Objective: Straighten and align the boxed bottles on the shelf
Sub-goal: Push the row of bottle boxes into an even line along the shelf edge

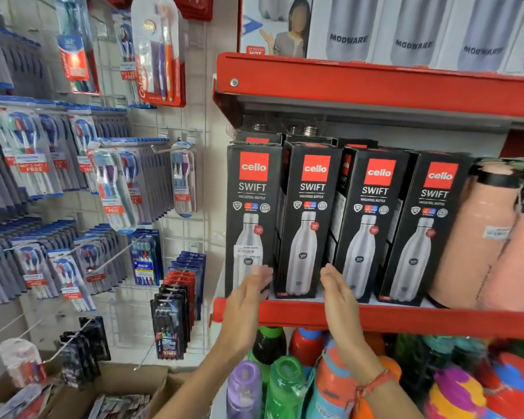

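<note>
Open left hand (248, 293) and right hand (338, 290) flank the second box (307, 219), gripping nothing. Squaring begins; next, press it flush with its neighbours.

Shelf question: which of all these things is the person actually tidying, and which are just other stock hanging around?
Part of the job:
black boxes, four in the front row on the red shelf
left hand and right hand, open on either side of the second box

Just nearby:
toothbrush packs on the wall
peach flasks
coloured bottles below
cardboard box
</note>
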